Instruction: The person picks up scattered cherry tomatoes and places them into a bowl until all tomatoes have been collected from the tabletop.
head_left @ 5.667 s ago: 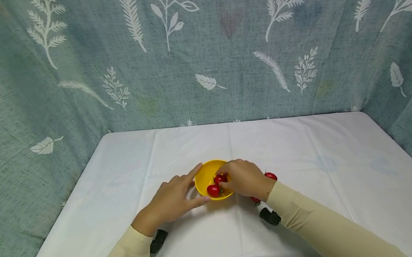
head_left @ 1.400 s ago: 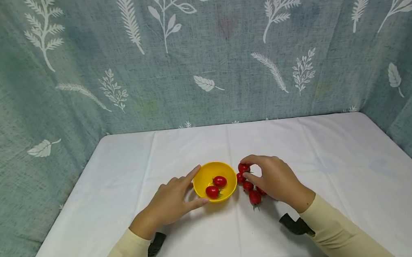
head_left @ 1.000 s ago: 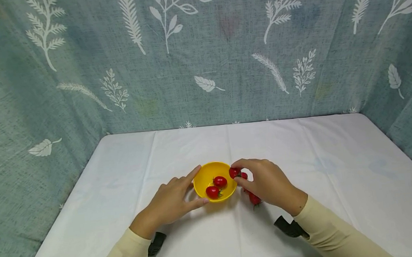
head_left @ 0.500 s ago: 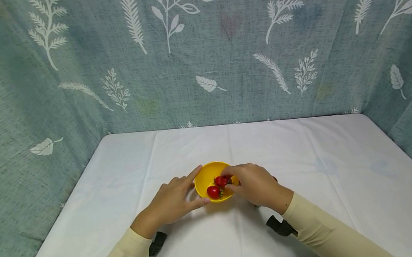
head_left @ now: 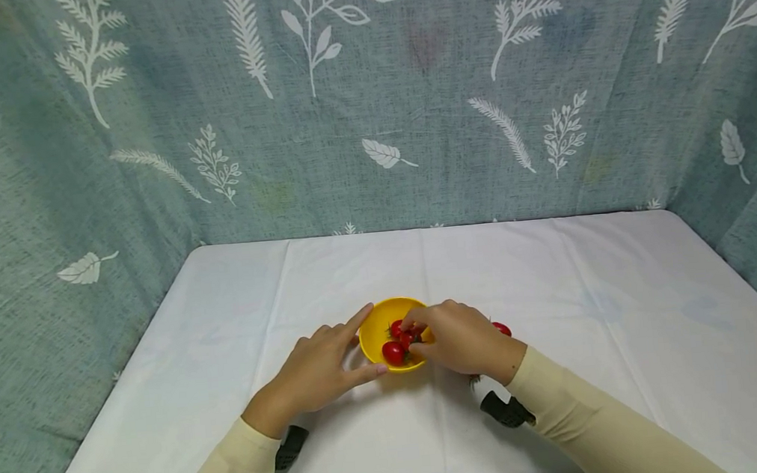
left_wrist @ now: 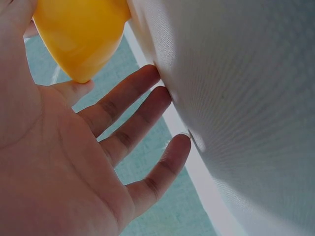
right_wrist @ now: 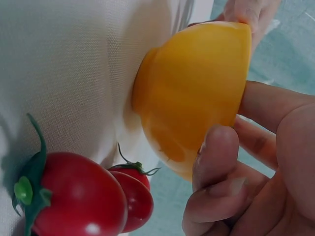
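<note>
My left hand (head_left: 316, 370) holds the small yellow bowl (head_left: 379, 319) between thumb and index finger. In the left wrist view its other fingers (left_wrist: 142, 110) spread toward the white cloth. My right hand (head_left: 458, 338) reaches over the bowl's right rim, thumb and fingertips pinching a cherry tomato (head_left: 411, 339) low inside. Two more red cherry tomatoes, one at the front (head_left: 394, 353) and one behind (head_left: 397, 329), lie in the bowl. The right wrist view shows the bowl's outer wall (right_wrist: 197, 83); the fingertips inside are hidden there.
Right of the bowl, loose cherry tomatoes (right_wrist: 78, 196) with green stems lie on the white tablecloth (head_left: 523, 269); the right hand mostly covers them in the head view, with one tomato (head_left: 501, 329) peeking out behind the wrist. A patterned grey-green curtain (head_left: 344, 157) surrounds the table.
My right hand picked a cherry tomato from the pile, moved left and lowered it into the bowl, nudging the back tomato. My left hand has stayed at the bowl.
</note>
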Tool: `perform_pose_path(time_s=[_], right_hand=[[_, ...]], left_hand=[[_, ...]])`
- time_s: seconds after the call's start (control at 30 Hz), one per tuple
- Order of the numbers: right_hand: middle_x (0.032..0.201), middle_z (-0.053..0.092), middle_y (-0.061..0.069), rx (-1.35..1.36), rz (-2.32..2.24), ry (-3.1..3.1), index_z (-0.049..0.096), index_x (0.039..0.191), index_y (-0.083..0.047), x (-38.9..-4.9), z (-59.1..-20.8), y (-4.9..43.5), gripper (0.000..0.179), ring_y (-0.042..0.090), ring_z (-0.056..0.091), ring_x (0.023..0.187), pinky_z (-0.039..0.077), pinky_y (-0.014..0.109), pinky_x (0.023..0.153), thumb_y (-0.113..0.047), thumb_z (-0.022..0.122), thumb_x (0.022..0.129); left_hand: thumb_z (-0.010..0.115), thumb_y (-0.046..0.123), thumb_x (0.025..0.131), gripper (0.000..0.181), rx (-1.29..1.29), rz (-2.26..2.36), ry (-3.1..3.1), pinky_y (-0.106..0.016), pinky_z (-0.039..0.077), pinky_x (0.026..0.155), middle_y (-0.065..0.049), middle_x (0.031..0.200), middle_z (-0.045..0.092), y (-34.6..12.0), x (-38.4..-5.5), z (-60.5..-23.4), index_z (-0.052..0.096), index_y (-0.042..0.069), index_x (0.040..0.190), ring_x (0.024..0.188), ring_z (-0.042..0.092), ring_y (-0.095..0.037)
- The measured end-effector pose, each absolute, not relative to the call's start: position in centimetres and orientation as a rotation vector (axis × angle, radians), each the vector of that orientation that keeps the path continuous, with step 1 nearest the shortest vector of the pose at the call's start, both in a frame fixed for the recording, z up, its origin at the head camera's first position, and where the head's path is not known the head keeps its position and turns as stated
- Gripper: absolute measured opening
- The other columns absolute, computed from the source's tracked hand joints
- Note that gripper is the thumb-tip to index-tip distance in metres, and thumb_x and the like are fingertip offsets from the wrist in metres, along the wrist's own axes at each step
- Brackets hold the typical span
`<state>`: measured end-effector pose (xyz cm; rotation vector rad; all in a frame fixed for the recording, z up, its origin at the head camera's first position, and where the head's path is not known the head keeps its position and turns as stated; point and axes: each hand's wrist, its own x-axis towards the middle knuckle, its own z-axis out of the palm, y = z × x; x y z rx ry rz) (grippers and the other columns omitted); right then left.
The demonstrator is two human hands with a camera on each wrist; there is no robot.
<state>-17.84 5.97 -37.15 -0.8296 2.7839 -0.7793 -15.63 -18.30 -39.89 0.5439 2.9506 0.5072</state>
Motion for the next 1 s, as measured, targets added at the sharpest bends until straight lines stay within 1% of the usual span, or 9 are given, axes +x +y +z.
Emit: perform_pose_path(time_s=[0.07, 0.2, 0.43, 0.77, 0.93, 1.0], right_hand=[[0.102, 0.076, 0.002, -0.815, -0.783, 2.77, 0.073, 0.11, -0.015, -18.03, -37.23, 5.88, 0.024, 0.019, 0.068, 0.089, 0.055, 0.033, 0.076, -0.021, 0.078, 0.088], [0.1, 0.076, 0.002, -0.786, -0.779, 2.75, 0.073, 0.109, -0.015, -18.34, -37.36, 5.73, 0.023, 0.02, 0.069, 0.091, 0.056, 0.035, 0.079, -0.021, 0.078, 0.088], [0.099, 0.075, 0.002, -0.751, -0.764, 2.734, 0.073, 0.109, -0.016, -18.74, -37.6, 5.48, 0.024, 0.017, 0.066, 0.089, 0.055, 0.033, 0.077, -0.022, 0.079, 0.087], [0.101, 0.075, 0.001, -0.735, -0.742, 2.733, 0.073, 0.109, -0.016, -18.9, -37.87, 5.26, 0.025, 0.019, 0.066, 0.092, 0.056, 0.036, 0.08, -0.021, 0.079, 0.086], [0.103, 0.075, 0.001, -0.769, -0.749, 2.787, 0.074, 0.111, -0.015, -18.58, -37.71, 5.65, 0.024, 0.019, 0.067, 0.093, 0.056, 0.035, 0.079, -0.022, 0.078, 0.088], [0.105, 0.075, 0.001, -0.802, -0.769, 2.824, 0.074, 0.111, -0.014, -18.34, -37.51, 6.04, 0.025, 0.019, 0.068, 0.095, 0.056, 0.035, 0.08, -0.021, 0.077, 0.088]], left_hand=[[0.058, 0.077, 0.083, 0.093, 0.547, 0.51, 2.952, -0.053, 0.046, 0.091, 0.001, 0.127, 0.068, -18.32, -15.64, -39.92, 0.023, 0.037, 0.159, 0.116, 0.058, -0.023], [0.058, 0.077, 0.083, 0.093, 0.552, 0.511, 2.952, -0.052, 0.047, 0.09, 0.002, 0.127, 0.068, -18.34, -15.64, -39.93, 0.023, 0.037, 0.159, 0.116, 0.059, -0.023], [0.058, 0.077, 0.083, 0.093, 0.546, 0.515, 2.947, -0.051, 0.046, 0.09, 0.003, 0.127, 0.068, -18.36, -15.59, -39.9, 0.022, 0.038, 0.159, 0.116, 0.058, -0.022], [0.059, 0.076, 0.083, 0.092, 0.541, 0.516, 2.945, -0.052, 0.046, 0.091, 0.002, 0.127, 0.068, -18.42, -15.5, -39.9, 0.022, 0.038, 0.159, 0.116, 0.058, -0.022], [0.059, 0.076, 0.083, 0.093, 0.54, 0.516, 2.942, -0.052, 0.046, 0.091, 0.002, 0.127, 0.068, -18.41, -15.5, -39.86, 0.023, 0.037, 0.159, 0.117, 0.058, -0.023], [0.059, 0.076, 0.084, 0.093, 0.539, 0.514, 2.941, -0.053, 0.046, 0.092, 0.002, 0.127, 0.068, -18.42, -15.52, -39.84, 0.022, 0.037, 0.159, 0.117, 0.058, -0.023]])
